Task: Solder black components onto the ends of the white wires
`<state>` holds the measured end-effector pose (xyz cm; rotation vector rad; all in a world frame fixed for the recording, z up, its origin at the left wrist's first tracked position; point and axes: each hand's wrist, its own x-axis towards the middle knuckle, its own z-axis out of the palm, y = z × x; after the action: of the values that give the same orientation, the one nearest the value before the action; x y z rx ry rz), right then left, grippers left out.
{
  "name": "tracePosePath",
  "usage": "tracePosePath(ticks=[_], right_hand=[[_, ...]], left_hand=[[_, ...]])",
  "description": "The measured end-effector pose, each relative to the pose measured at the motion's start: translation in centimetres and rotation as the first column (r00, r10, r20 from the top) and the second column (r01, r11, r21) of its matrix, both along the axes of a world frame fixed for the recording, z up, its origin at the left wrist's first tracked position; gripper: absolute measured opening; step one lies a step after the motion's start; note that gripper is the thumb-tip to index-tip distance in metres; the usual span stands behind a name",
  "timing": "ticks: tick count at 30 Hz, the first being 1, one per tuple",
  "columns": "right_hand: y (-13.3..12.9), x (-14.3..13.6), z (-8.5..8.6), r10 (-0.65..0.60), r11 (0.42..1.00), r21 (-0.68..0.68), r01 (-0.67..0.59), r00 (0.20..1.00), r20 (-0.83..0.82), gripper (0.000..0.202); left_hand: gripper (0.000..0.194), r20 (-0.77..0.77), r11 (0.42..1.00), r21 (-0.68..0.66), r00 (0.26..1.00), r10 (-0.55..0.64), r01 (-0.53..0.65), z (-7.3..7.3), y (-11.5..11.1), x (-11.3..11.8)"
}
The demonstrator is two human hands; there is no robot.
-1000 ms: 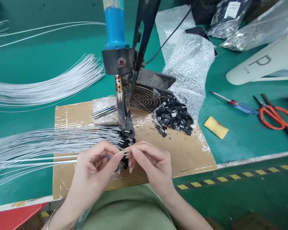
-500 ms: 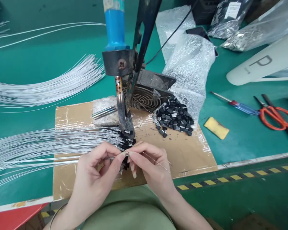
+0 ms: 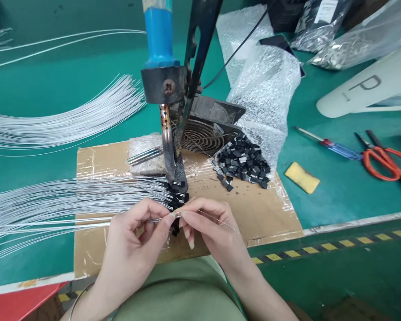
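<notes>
My left hand (image 3: 138, 243) pinches white wires between thumb and forefinger; they run off to the left. Fingertip to fingertip with it, my right hand (image 3: 212, 227) is closed on a thin silvery wire (image 3: 217, 219), whose tail trails over the hand to the right. What lies exactly between the fingertips is too small to make out. Just behind the hands is a bundle of white wires (image 3: 120, 192) with small black parts (image 3: 177, 203) at their ends. The soldering iron (image 3: 167, 142) points down above them, its tip apart from my fingers.
A cardboard sheet (image 3: 254, 214) lies under the work. Behind it stand a fan (image 3: 203, 136) and the iron's black bracket (image 3: 200, 44). Small black parts (image 3: 243, 162) are heaped at right, near a yellow sponge (image 3: 302, 177), screwdriver (image 3: 341, 149) and scissors (image 3: 384, 162). More white wires (image 3: 96, 113) lie at left.
My right hand has shifted slightly right and turned a little. The thin strands trailing over it have moved; one line shows clearly now. My left hand stays almost still.
</notes>
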<state>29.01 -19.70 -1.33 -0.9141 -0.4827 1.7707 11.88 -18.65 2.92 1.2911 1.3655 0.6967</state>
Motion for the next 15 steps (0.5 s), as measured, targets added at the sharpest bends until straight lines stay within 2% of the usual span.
tracePosePath(ticks=[10,15], right_hand=[[-0.2,-1.4,0.0,-0.112,0.991,-0.075,0.109,0.993,-0.035,0.012],[-0.3,-2.1,-0.1,-0.178,0.981,-0.09,0.174,0.983,-0.044,0.01]], left_hand=[[0.014,0.006,0.993,0.083,0.997,0.08,-0.08,-0.8,-0.3,0.9],[0.016,0.015,0.981,0.068,0.984,0.179,-0.18,-0.6,-0.5,1.7]])
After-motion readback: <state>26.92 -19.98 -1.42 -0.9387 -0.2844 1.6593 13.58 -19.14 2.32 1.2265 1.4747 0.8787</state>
